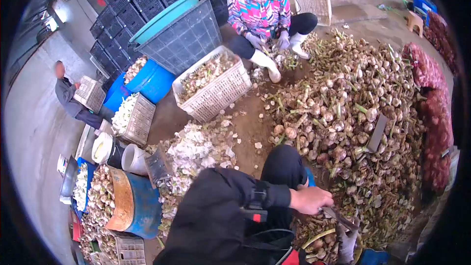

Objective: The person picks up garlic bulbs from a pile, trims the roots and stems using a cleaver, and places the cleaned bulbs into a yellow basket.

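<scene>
My left hand (312, 200), bare at the end of a black sleeve, reaches right across my knee with its fingers curled closed. At its fingertips is a dark strip (340, 217), whose kind I cannot make out. Just below, a grey work glove (348, 243) meets that strip; whether my right hand is inside it does not show clearly. Loose garlic bulbs (319, 244) and dry stalks lie beside the glove. Ahead of my hands rises a large heap of garlic (343, 103) with stems. A flat grey blade-like piece (377, 133) rests on it.
A person (260, 12) in white boots sits across, near a white crate (216, 88) of garlic. Peelings (196, 149) cover the floor. Left stand a blue barrel (142, 206) and a bucket (133, 160); another person (71, 93) holds a crate. Red net sacks (436, 122) line the right.
</scene>
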`<state>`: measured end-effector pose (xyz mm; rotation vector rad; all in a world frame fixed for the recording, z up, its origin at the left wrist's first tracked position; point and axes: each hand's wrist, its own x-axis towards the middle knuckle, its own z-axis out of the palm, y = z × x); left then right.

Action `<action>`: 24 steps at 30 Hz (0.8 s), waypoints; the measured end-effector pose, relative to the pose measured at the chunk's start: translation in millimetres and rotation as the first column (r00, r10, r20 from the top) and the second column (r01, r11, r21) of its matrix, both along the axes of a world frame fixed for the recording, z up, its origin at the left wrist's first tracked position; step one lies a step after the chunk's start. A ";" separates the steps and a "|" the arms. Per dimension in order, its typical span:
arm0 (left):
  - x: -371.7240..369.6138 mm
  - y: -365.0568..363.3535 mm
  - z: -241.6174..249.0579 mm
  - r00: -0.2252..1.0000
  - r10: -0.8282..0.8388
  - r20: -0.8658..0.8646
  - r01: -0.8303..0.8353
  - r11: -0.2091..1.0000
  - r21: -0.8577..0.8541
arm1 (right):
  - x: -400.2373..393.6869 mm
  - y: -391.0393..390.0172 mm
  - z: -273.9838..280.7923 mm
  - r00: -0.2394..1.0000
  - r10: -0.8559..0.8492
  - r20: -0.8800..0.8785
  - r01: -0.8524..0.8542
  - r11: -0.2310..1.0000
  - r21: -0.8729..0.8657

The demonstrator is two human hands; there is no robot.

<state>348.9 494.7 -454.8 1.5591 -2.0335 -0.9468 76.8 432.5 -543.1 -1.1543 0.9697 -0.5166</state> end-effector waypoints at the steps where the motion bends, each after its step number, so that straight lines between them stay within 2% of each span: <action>1: 11.7 5.2 7.0 1.000 0.013 0.000 -0.013 1.000 0.017 | -2.5 -0.2 -6.1 0.999 0.034 0.033 -0.035 0.999 0.037; 3: 24.1 5.7 19.9 1.000 0.022 0.011 -0.023 0.999 0.032 | 11.5 8.9 24.4 0.998 0.028 0.054 -0.027 0.999 -0.021; 5: 29.7 8.3 32.8 0.993 0.002 -0.122 -0.001 1.000 0.006 | 15.5 10.7 29.0 0.998 0.030 0.063 -0.028 0.999 -0.031; 6: 27.2 7.7 30.0 0.994 0.011 -0.112 -0.010 1.000 0.008 | 16.9 10.3 29.9 0.994 0.070 0.083 -0.068 0.997 -0.027; 8: 12.7 -4.1 11.7 0.963 0.095 -0.250 -0.108 0.993 -0.040 | 20.6 8.9 27.5 0.988 0.113 0.105 -0.110 0.993 -0.034; 9: 5.9 -6.6 9.4 0.951 0.133 -0.279 -0.133 0.991 0.019 | 19.6 9.6 21.4 0.991 0.091 0.094 -0.088 0.996 -0.036; 10: 2.3 -5.6 7.1 0.950 0.129 -0.285 -0.132 0.991 0.010 | 16.0 9.6 12.4 0.995 0.067 0.080 -0.064 0.997 -0.040; 12: -1.2 -1.5 2.6 0.908 0.221 -0.357 -0.190 0.975 0.118 | 9.4 8.8 -0.6 0.987 0.074 0.142 -0.077 0.997 0.015; 13: 1.8 1.4 -4.9 0.918 0.214 -0.333 -0.218 0.976 0.025 | 7.9 9.5 -5.3 0.994 0.009 0.111 -0.012 1.000 0.023; 14: 7.0 5.5 5.1 0.920 0.221 -0.324 -0.228 0.974 0.019 | 12.1 11.7 -4.7 0.995 -0.054 0.086 0.051 0.998 0.030; 15: 13.1 11.0 22.4 0.877 0.298 -0.377 -0.260 0.954 0.149 | 13.4 5.4 -8.8 0.999 0.005 0.036 -0.004 1.000 -0.028; 16: 17.2 17.6 37.5 0.825 0.378 -0.420 -0.281 0.919 0.276 | 12.8 4.6 -10.9 0.999 -0.001 0.054 0.001 1.000 -0.006; 17: 19.2 24.3 47.3 0.722 0.454 -0.521 -0.335 0.889 0.312 | 14.8 3.9 -16.9 0.998 -0.028 0.050 0.027 1.000 0.014; 18: 24.3 30.1 50.5 0.724 0.456 -0.518 -0.344 0.889 0.303 | 12.7 2.0 -29.2 0.997 -0.057 0.043 0.056 0.998 0.034; 20: 33.3 41.7 53.2 0.623 0.506 -0.596 -0.367 0.862 0.349 | 3.9 -6.0 -63.2 0.997 -0.002 0.082 -0.001 0.999 0.039; 22: 33.8 54.3 59.1 0.597 0.530 -0.602 -0.374 0.848 0.376 | 0.3 -6.3 -78.9 0.998 -0.018 0.059 0.020 0.999 -0.026; 24: 29.6 66.0 58.1 0.569 0.559 -0.603 -0.412 0.829 0.379 | 1.5 -2.0 -70.5 0.994 0.018 0.108 -0.012 0.999 -0.053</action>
